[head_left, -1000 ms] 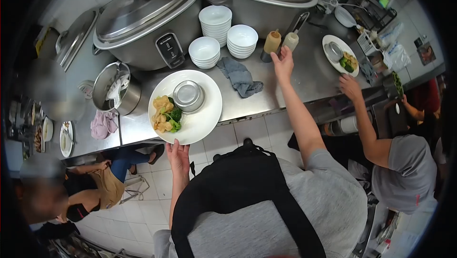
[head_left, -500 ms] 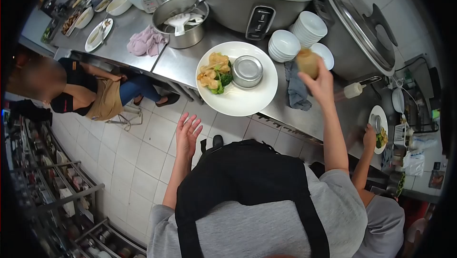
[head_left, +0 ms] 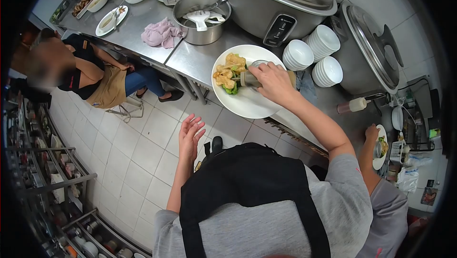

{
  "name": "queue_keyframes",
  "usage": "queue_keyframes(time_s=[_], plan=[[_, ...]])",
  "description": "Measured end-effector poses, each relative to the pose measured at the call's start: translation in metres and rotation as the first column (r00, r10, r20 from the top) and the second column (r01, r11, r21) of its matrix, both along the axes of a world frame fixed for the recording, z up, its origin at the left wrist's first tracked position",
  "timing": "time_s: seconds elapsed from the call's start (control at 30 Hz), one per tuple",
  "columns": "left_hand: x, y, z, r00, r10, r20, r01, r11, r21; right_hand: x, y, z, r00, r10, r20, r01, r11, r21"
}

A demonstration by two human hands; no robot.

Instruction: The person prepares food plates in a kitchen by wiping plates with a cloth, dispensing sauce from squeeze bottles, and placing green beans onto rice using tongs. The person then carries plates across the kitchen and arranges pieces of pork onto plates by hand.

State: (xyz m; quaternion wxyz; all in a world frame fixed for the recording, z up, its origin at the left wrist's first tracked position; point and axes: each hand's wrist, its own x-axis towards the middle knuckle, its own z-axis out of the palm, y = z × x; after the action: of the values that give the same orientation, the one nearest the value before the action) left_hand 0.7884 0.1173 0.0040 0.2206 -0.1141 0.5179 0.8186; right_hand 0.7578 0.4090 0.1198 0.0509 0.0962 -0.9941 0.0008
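Note:
A white oval plate lies at the counter's front edge, with sauced pieces and green broccoli on its left side. Over the plate, my right hand is closed round a squeeze bottle, tipped on its side with its nozzle end toward the food. Hand and bottle mostly hide a metal cup on the plate. My left hand hangs in front of the counter, fingers apart and holding nothing.
Behind the plate stand a large cooker, stacked white bowls and a metal pot. A pink cloth lies left; a second bottle lies right. One person sits at left; a co-worker's arm reaches another plate.
My right hand has taken the brown-sauce bottle from beside the pale one and brought it left over the plate. My left hand has let go of the plate's rim. The view has turned.

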Motion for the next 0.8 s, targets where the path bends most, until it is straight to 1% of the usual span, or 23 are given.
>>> queue_keyframes(time_s=[0.07,0.13,0.17,0.23,0.27,0.33,0.37,0.4,0.47,0.53,0.6,0.63,0.7,0.73,0.77,0.8], plan=[[0.000,-0.004,-0.001,1.000,0.014,0.002,-0.014,1.000,0.010,-0.011,-0.004,0.002,1.000,0.016,-0.003,-0.015,0.999,0.032],[-0.001,-0.005,0.000,1.000,0.022,0.007,-0.022,1.000,0.019,-0.024,-0.004,0.001,0.998,0.002,-0.070,0.003,0.998,0.068],[-0.001,-0.006,-0.001,1.000,0.019,0.004,-0.019,1.000,0.018,-0.031,-0.002,0.001,0.997,0.000,-0.073,0.005,0.998,0.067],[-0.002,-0.007,-0.003,1.000,0.014,0.001,-0.014,1.000,0.016,-0.040,0.005,0.001,0.992,-0.065,-0.106,0.079,0.988,0.132],[-0.002,-0.008,-0.002,1.000,0.013,-0.003,-0.013,1.000,0.015,-0.039,0.009,0.002,0.992,-0.066,-0.109,0.080,0.988,0.130],[-0.002,-0.009,-0.001,1.000,0.007,0.005,-0.007,1.000,-0.010,-0.034,0.019,0.006,0.990,-0.082,-0.115,0.102,0.977,0.186],[-0.002,-0.009,-0.001,1.000,0.007,0.002,-0.007,1.000,-0.009,-0.029,0.021,0.009,0.992,-0.125,-0.024,0.127,0.968,0.217],[-0.001,-0.009,-0.002,1.000,0.002,0.008,-0.002,1.000,-0.015,-0.021,0.020,0.012,0.992,-0.126,-0.027,0.129,0.967,0.218],[-0.001,-0.007,-0.002,1.000,-0.009,0.012,0.009,1.000,-0.022,-0.005,0.017,0.017,0.995,-0.088,0.040,0.079,0.981,0.175],[-0.001,-0.003,0.000,0.999,-0.041,0.023,0.042,0.998,-0.038,0.001,0.016,0.016,0.993,-0.103,0.062,0.090,0.980,0.179],[-0.004,0.002,-0.002,0.996,-0.085,0.004,0.085,0.996,-0.040,-0.001,0.020,0.007,0.997,-0.078,-0.031,0.080,0.995,0.061],[-0.005,0.005,-0.002,0.993,-0.115,-0.010,0.115,0.993,-0.039,-0.004,0.022,0.006,0.995,-0.094,-0.036,0.096,0.994,0.057],[-0.007,0.011,0.001,0.990,-0.138,-0.012,0.137,0.990,-0.031,-0.009,0.027,0.006,0.979,-0.194,0.061,0.194,0.981,0.017],[-0.009,0.015,0.004,0.989,-0.146,-0.008,0.146,0.989,-0.018,-0.006,0.029,0.006,0.976,-0.212,0.054,0.212,0.977,0.010],[-0.010,0.018,0.006,0.988,-0.157,-0.010,0.157,0.987,-0.031,-0.001,0.031,0.006,0.971,-0.217,0.103,0.231,0.960,-0.161],[-0.010,0.021,0.007,0.983,-0.183,-0.017,0.182,0.983,-0.034,0.004,0.035,0.005,0.965,-0.218,0.149,0.255,0.911,-0.325]])
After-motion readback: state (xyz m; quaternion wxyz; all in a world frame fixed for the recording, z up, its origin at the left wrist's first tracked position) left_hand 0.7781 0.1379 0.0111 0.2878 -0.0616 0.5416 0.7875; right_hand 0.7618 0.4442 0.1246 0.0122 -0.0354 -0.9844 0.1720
